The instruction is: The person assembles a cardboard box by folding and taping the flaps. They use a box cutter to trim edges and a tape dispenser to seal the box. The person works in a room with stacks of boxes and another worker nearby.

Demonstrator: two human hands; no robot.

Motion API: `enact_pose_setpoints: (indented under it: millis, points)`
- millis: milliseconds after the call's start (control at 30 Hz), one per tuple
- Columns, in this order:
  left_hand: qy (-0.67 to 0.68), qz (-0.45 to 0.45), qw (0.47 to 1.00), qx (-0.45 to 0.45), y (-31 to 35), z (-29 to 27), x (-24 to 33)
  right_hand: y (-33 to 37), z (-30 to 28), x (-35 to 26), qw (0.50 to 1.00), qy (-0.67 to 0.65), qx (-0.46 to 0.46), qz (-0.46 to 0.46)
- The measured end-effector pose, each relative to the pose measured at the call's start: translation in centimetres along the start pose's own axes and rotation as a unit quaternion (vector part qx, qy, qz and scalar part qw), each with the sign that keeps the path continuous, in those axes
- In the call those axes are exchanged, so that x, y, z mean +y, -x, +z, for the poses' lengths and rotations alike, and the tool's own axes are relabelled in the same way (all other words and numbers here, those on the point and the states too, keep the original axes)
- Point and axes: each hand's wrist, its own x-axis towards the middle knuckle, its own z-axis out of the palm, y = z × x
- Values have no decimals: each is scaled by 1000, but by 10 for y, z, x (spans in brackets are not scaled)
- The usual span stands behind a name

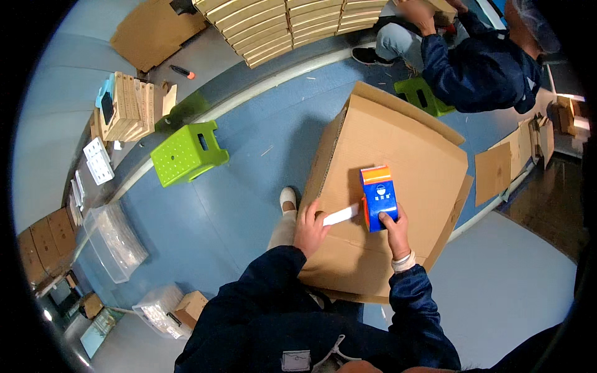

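A large brown cardboard box (404, 155) stands in front of me, its broad face up and several edge flaps standing out. My right hand (398, 233) grips a blue and orange tape dispenser (380, 200) over that face, thumb on its blue side. From the dispenser's left side a whitish strip of tape (342, 215) runs to my left hand (312, 231). My left hand is at the box's left edge, its fingers closed at the end of the strip. What the undersides of these fingers touch is hidden.
Left of the box is a green step stool (189, 155); a second green stool (423, 96) is behind it. A co-worker (479, 68) sits at the far right. Long stacked cartons (298, 25) are at the back. Clear plastic bins (115, 242) lie at left, flat cardboard (494, 173) at right.
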Motion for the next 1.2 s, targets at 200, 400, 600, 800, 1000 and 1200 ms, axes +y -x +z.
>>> enact_pose_setpoints:
  millis: [200, 400, 600, 800, 1000, 1200]
  points:
    - [229, -46, 971, 54, 13, -1, -13, 2, 4, 0, 1000, -1, 16, -1]
    - [497, -281, 820, 47, 10, -21, -20, 5, 5, 2, 998, 18, 61, 14]
    - [617, -384, 679, 106, 14, -7, -24, 8, 20, -12, 999, 26, 28, 11]
    - [685, -436, 581, 54, 3, -26, -40, 3, 49, -22, 985, 172, -17, 0]
    - [700, -495, 506, -89, -5, -36, -86, -10, 42, -26, 995, 93, 11, 41]
    - [626, -498, 599, -37, -40, -26, -196, -7, 59, -40, 991, 118, 20, 52]
